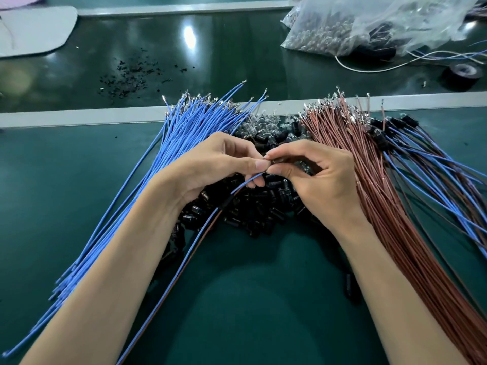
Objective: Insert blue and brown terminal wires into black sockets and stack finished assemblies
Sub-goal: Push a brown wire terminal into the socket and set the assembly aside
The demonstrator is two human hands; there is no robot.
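Here, the fingers (259, 164) of the left hand (218, 164) pinch a paired blue wire (250, 180) and brown wire (171, 285), while those of the right hand (316, 177) pinch what seems a black socket (275, 160) at the meeting fingertips, so align the terminal squarely and push straight until seated.

left hand (216, 164) and right hand (317, 177) meeting at centre, fingers (259, 164) pinched tip to tip, forearms angled inward
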